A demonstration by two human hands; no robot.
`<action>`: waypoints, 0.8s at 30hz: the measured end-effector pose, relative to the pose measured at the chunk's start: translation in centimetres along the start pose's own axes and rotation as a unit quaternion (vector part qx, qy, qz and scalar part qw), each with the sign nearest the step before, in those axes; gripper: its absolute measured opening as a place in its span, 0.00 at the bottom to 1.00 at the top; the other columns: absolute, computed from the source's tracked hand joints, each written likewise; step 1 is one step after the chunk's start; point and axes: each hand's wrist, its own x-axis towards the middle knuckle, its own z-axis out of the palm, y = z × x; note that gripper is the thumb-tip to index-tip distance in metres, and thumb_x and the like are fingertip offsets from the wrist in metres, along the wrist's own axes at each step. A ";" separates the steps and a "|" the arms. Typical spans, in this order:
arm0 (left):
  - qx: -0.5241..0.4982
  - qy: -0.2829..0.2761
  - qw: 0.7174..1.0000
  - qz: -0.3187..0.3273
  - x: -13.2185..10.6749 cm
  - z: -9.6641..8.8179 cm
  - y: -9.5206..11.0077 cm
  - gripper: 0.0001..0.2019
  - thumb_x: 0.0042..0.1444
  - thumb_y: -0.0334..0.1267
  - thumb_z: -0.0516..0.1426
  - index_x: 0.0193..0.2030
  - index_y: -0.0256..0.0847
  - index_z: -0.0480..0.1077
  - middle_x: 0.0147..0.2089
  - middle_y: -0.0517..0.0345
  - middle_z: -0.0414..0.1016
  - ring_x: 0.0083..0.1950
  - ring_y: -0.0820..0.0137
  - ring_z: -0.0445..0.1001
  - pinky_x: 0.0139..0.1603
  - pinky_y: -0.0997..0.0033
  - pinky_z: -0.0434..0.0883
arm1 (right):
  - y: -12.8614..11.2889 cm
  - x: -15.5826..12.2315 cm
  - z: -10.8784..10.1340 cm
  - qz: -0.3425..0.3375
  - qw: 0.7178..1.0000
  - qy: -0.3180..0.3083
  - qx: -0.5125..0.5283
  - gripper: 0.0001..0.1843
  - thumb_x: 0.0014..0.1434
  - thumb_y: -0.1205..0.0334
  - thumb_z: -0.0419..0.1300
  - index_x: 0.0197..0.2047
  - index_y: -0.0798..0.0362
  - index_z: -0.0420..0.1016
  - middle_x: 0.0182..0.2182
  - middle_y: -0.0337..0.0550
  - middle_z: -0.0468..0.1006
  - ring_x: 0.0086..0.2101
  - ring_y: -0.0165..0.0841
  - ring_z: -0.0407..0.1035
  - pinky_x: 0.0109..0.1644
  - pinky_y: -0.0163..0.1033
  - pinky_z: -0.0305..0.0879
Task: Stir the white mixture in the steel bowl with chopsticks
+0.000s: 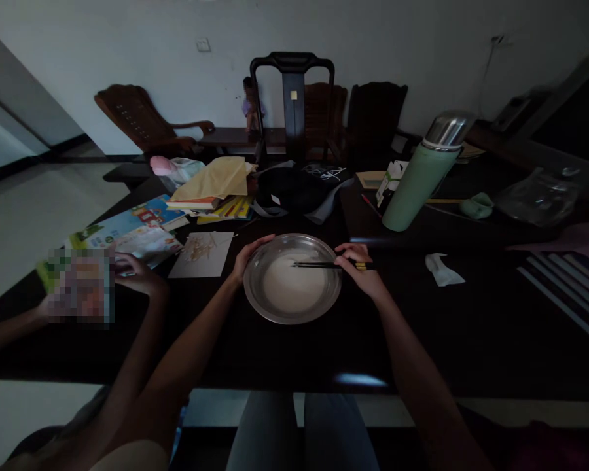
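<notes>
A round metal bowl (293, 318) with pale, milky contents (289, 284) sits on the dark table in front of me. Around its left rim, my left hand (248, 258) is closed, steadying the side. My right hand (360, 267), at the opposite rim, grips a pair of dark chopsticks (317, 265) with gold-coloured ends. Their tips reach left over the bowl to the pale contents; whether they dip in is hard to tell. Left of the bowl lies a white sheet of paper (220, 261) with a small heap of thin, light-coloured sticks or scraps (199, 248).
At the left, another person's hands (140, 275) hold a blurred-out picture or booklet (83, 288). Books (226, 209) and a black bag (294, 190) lie behind the bowl. A green thermos (417, 180) stands back right; crumpled tissue (442, 271) and stacked folders (564, 288) lie rightward.
</notes>
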 end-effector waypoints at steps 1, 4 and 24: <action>0.001 0.003 1.000 -0.002 0.0 0.0 0.0 0.25 0.49 0.49 0.59 0.50 0.35 0.77 0.52 0.48 0.77 0.61 0.48 0.66 0.63 0.54 0.60 | 0.1 0.0 -0.2 0.002 1.000 0.018 0.008 0.19 0.63 0.48 0.55 0.25 0.47 0.76 0.39 0.43 0.78 0.46 0.40 0.66 0.54 0.51 0.60; 0.004 0.004 1.000 -0.001 0.1 0.0 0.0 0.24 0.50 0.48 0.59 0.50 0.35 0.77 0.51 0.48 0.77 0.60 0.49 0.67 0.63 0.55 0.61 | 0.0 0.0 -0.6 -0.012 0.999 0.017 0.044 0.22 0.65 0.48 0.51 0.24 0.47 0.75 0.37 0.42 0.78 0.45 0.40 0.67 0.54 0.50 0.61; -0.008 -0.003 1.000 0.005 0.0 -0.1 -0.2 0.25 0.51 0.48 0.58 0.51 0.34 0.76 0.54 0.48 0.76 0.63 0.48 0.65 0.64 0.54 0.59 | 0.0 0.2 -0.7 -0.013 1.000 0.023 0.016 0.20 0.63 0.48 0.54 0.24 0.46 0.74 0.35 0.42 0.78 0.44 0.40 0.66 0.52 0.50 0.59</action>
